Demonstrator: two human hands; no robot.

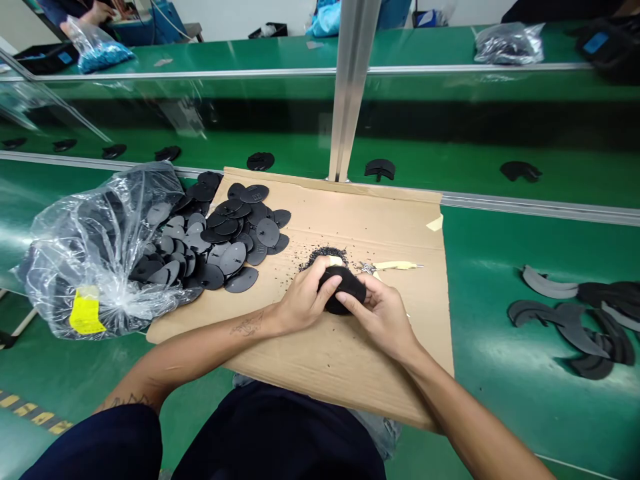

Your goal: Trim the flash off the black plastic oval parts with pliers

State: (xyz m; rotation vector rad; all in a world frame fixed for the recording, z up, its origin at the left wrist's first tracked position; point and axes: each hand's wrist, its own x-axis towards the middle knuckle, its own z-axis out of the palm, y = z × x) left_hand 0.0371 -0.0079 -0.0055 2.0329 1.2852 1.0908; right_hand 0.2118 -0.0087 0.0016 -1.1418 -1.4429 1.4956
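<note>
Above the cardboard sheet (310,353), my left hand (307,293) and my right hand (385,310) both grip a black plastic part (343,290), thumbs on its near face. A pale wrap covers one left fingertip. Just beyond the held part lies a heap of small black plastic scraps (325,253). Cutting pliers with cream handles (397,265) rest on the cardboard by my right hand, their jaws toward the scraps. To the left spreads a pile of black oval discs (233,257), some spilling from a clear plastic bag (100,233) with a yellow label.
Curved black parts (585,327) lie on the green table at right. Behind the cardboard, several black parts (260,161) sit spaced along a green belt. A metal post (353,93) rises at the cardboard's back edge. A co-worker's hand (100,12) shows at top left.
</note>
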